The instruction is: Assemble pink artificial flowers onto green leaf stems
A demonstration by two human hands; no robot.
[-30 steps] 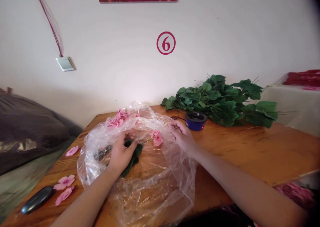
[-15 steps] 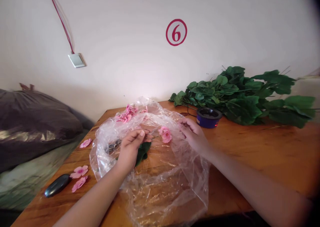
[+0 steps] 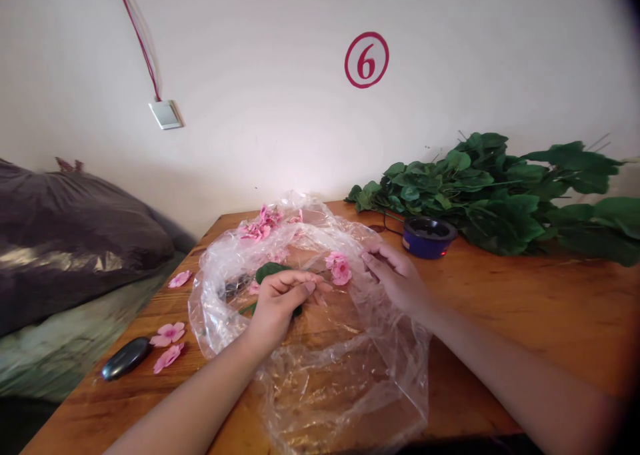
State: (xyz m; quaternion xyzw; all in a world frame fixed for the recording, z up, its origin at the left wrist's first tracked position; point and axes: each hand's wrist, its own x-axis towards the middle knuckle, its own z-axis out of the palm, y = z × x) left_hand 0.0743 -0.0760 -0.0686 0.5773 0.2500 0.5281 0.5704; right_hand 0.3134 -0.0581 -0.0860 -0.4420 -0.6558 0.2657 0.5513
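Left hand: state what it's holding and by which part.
The left hand holds a green artificial leaf sprig, apparently around its stem; the fingers hide the exact spot.

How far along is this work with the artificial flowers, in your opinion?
It looks early. Seemingly done: pink blooms lie loose in a cluster on the plastic sheet, and others on the wooden table. In hand: the left hand closes over a green leaf, and the right hand rests beside a pink bloom. Apparently remaining: the large pile of leafy stems by the wall.
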